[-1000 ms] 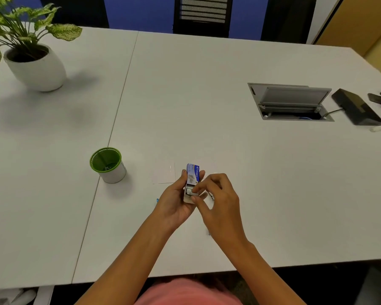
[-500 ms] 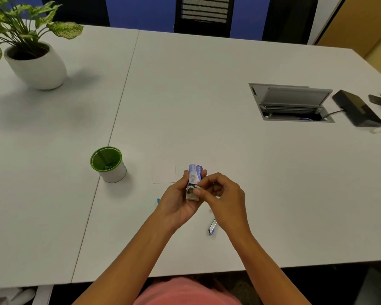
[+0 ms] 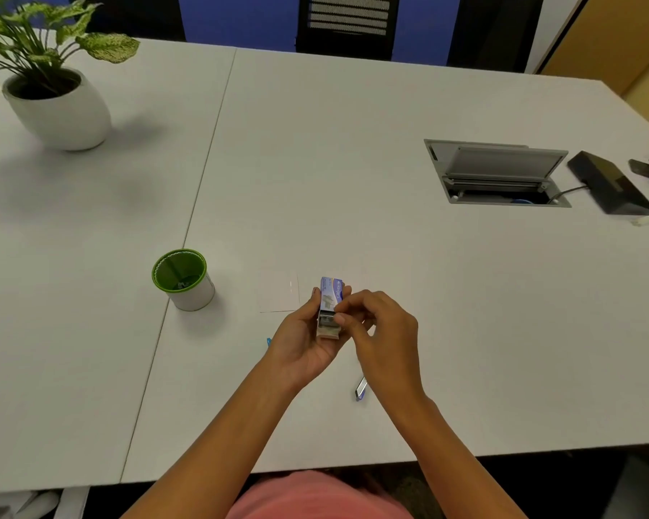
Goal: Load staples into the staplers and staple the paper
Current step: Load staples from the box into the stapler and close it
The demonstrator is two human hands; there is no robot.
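My left hand (image 3: 300, 342) holds a small blue and white staple box (image 3: 330, 294) upright above the table, its inner tray slid partly out at the near end. My right hand (image 3: 383, 331) pinches at the staples in that open tray (image 3: 327, 324) with thumb and forefinger. A small white sheet of paper (image 3: 280, 295) lies flat on the table just left of the box. A blue stapler (image 3: 360, 389) lies on the table under my right wrist, mostly hidden. A blue tip of another item (image 3: 268, 342) peeks out beside my left wrist.
A green-rimmed white cup (image 3: 182, 280) stands to the left. A potted plant (image 3: 59, 103) sits at the far left. An open cable hatch (image 3: 497, 174) and a black device (image 3: 611, 185) lie at the right. Chairs stand beyond the table's far edge.
My right hand has lifted off the table, uncovering the blue stapler below it. Its fingers have moved to the tray's open end. The box stays in my left hand.
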